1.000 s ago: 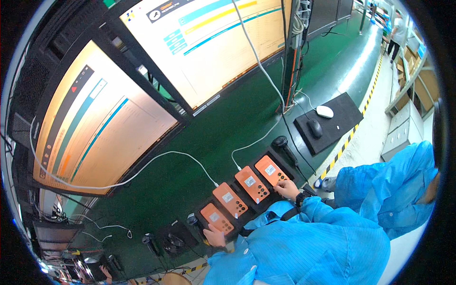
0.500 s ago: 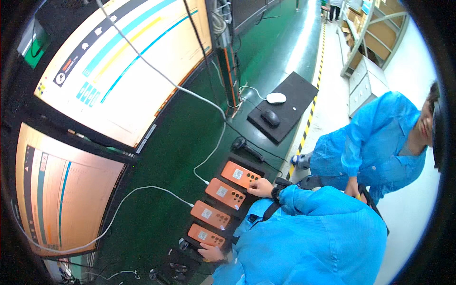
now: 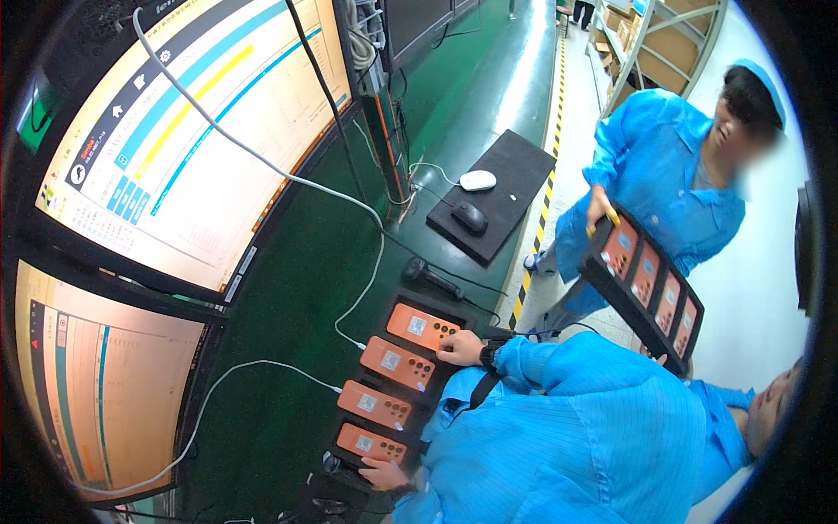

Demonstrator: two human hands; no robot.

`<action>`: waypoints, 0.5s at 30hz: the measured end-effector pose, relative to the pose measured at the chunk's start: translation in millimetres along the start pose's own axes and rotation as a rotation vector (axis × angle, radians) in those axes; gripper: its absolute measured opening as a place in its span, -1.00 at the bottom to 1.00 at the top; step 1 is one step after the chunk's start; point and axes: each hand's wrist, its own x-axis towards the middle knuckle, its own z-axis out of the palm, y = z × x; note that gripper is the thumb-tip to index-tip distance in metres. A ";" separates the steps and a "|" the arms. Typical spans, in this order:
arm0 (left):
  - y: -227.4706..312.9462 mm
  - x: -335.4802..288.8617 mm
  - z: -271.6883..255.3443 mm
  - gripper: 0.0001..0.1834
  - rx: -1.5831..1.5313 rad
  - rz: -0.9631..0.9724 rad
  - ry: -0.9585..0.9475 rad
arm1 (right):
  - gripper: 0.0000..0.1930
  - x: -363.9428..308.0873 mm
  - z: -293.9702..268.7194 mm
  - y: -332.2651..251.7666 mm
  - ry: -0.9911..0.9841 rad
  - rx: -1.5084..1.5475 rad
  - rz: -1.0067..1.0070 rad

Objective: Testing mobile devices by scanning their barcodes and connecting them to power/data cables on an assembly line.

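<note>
Head view: two lit monitors tower over a green workbench, beside which a co-worker in blue holds up a black tray of orange handsets. A black mat lies past four orange phones lined up at the bench's edge. The right hand, fingers curled together, hides part of the top phone; the left hand reaches outstretched fingers to the bottom one. Whether either pinches cannot be told. A handheld scanner lies near the top phone, two mice on the mat; a pale cable crosses the upper screen. Half a second earlier, the tray was barely visible; both hands remain at the same phones.
</note>
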 end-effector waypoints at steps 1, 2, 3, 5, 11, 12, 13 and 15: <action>-2.3 2.3 1.7 -0.17 -0.001 0.000 -0.003 | -0.70 0.3 -0.7 -1.1 0.008 -0.012 -0.003; -7.8 8.6 4.6 -0.15 0.015 0.020 0.009 | -0.70 -0.6 -0.8 -4.1 0.010 -0.015 -0.003; -14.6 15.2 10.1 -0.14 0.026 0.034 0.022 | -0.69 0.1 -2.2 -7.1 -0.023 -0.033 0.026; -52.3 40.4 26.5 -0.13 0.110 0.123 0.026 | -0.67 1.1 0.1 -6.8 -0.057 -0.053 0.031; -20.0 16.0 19.8 -0.23 -0.213 -0.013 0.097 | -0.68 -1.1 8.0 0.9 -0.060 -0.055 0.028; -20.4 16.8 16.5 -0.24 -0.199 0.027 0.052 | -0.69 -1.8 7.8 0.7 -0.039 -0.079 0.017; -22.5 18.1 12.6 -0.24 -0.184 0.066 0.009 | -0.70 -2.4 6.9 1.3 -0.026 -0.099 0.021; -41.7 29.0 16.1 -0.21 -0.073 0.072 0.039 | -0.71 -8.0 10.6 -4.0 -0.038 -0.065 0.040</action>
